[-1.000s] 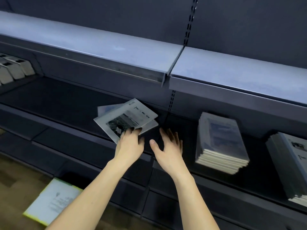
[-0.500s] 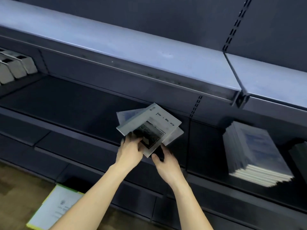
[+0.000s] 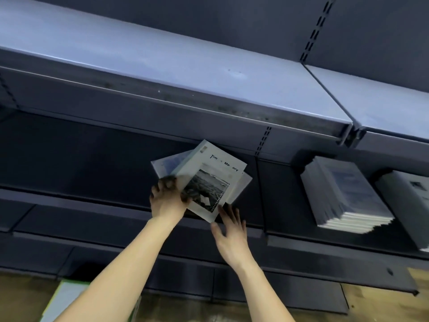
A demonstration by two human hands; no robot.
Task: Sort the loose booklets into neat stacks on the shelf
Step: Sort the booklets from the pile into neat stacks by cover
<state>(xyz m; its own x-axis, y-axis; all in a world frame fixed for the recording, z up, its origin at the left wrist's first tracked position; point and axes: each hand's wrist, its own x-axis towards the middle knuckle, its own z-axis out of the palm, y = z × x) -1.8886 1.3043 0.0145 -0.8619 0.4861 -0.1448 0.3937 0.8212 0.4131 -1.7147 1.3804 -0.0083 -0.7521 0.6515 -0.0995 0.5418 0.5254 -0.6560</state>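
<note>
A grey booklet (image 3: pixel 214 173) with a black-and-white photo on its cover lies askew on top of one or two other loose booklets (image 3: pixel 168 162) on the dark middle shelf (image 3: pixel 81 159). My left hand (image 3: pixel 167 196) grips the left edge of the top booklet, thumb on the cover. Just below the pile's lower corner, my right hand (image 3: pixel 229 231) has its fingers spread and straight, the fingertips near or touching the booklet's corner. A neat stack of booklets (image 3: pixel 343 194) stands on the same shelf to the right. A second stack (image 3: pixel 411 205) sits at the right edge.
A grey upper shelf (image 3: pixel 185 66) overhangs the booklets. A slotted upright (image 3: pixel 262 145) divides the shelf bays. Lower shelf lips (image 3: pixel 92 240) run under my arms. A green-edged booklet (image 3: pixel 62 298) lies on the wooden floor at the bottom left.
My left hand has shifted from the booklets' lower edge to the left edge of the top one. My right hand slid out from under the pile and spread open. The view swung left.
</note>
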